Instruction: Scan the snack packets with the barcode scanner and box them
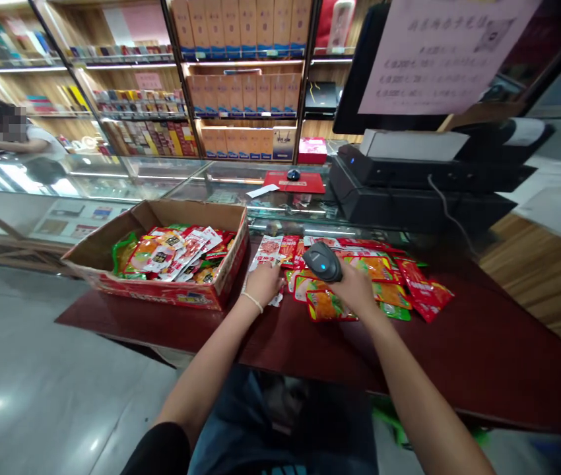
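Observation:
In my right hand (pixel 357 287) is a dark grey barcode scanner (pixel 323 262) with a small blue light glowing on top. My fingers wrap its handle, above the spread of packets. My left hand (pixel 264 285) is closed at a white-and-red snack packet (pixel 267 249), beside the box; its fingertips are partly hidden. Red, orange and green snack packets (pixel 332 305) lie in overlapping rows under and around the scanner. Farther right, a red packet (pixel 424 293) lies at a slant. An open cardboard box (pixel 156 295) on the left holds many similar packets.
A monitor (pixel 350 86) with a paper notice stands at the back right, above a black printer and cash drawer (pixel 409 191). A mouse (pixel 293 175) sits on a red mat on the glass counter. Shelves of boxes line the wall. Another person (pixel 37 148) leans at the far left.

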